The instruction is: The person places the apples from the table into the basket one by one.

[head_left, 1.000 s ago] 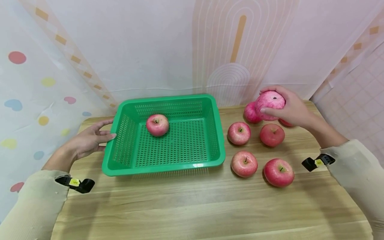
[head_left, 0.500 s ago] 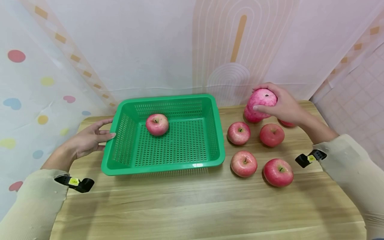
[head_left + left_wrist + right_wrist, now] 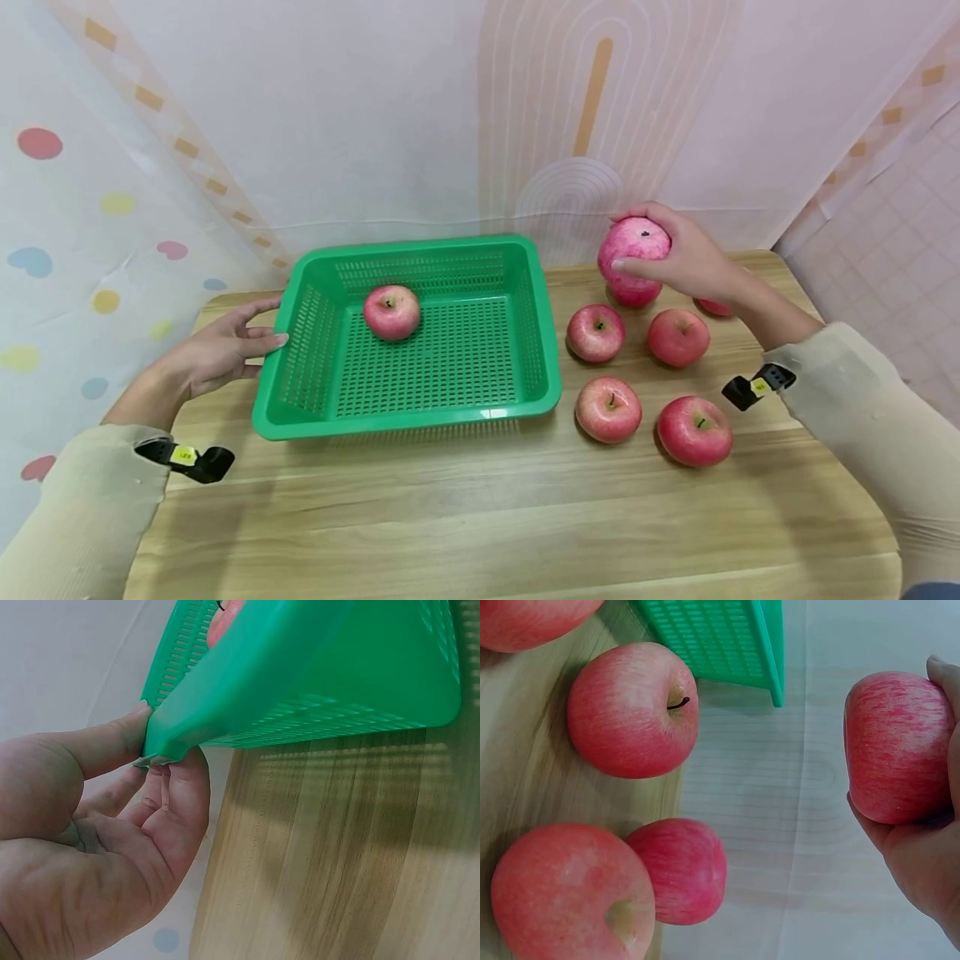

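Over the table, the right hand grasped a pink apple, thumb on its near side and fingers round its far side. The right wrist view showed it apart from the darker apple. Nearer the person lay four red apples; another apple was partly hidden by the right arm. The left hand pinched the left rim of a green basket containing a single apple.
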The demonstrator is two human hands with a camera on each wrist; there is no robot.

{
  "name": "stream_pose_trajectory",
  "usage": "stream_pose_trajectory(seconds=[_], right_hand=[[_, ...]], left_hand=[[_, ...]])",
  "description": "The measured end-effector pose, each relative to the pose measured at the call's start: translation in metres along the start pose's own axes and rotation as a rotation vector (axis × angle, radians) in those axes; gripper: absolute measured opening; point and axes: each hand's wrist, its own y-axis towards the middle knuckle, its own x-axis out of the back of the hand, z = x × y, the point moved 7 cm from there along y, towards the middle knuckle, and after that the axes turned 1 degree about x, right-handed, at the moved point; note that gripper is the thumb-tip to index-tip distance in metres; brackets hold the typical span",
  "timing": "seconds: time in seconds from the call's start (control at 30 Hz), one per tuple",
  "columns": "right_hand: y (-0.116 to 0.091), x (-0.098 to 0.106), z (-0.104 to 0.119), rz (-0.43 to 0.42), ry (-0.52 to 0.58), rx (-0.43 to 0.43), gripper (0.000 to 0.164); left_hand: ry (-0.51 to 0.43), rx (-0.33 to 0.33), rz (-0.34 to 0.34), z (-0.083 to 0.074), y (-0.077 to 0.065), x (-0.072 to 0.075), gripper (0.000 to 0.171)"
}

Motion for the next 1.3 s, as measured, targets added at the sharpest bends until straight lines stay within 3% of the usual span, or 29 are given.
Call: stream_pose_trajectory(seconds=[0.2, 1.0, 1.3], right_hand=[[0.008, -0.005, 0.003, 0.020, -0.012, -0.018, 0.054], [0.042, -0.028, 0.024, 0.029, 0.071, 0.102, 0.052], [0.051, -0.036, 0.036, 0.072, 0.073, 0.114, 0.053]], left_hand=[[0.000, 0.003, 0.000, 0.000, 0.000, 0.000, 0.078], [0.031, 0.025, 0.009, 0.001, 0.004, -0.002, 0.072], [0.020, 0.037, 0.009, 0.001, 0.005, -0.002, 0.071]])
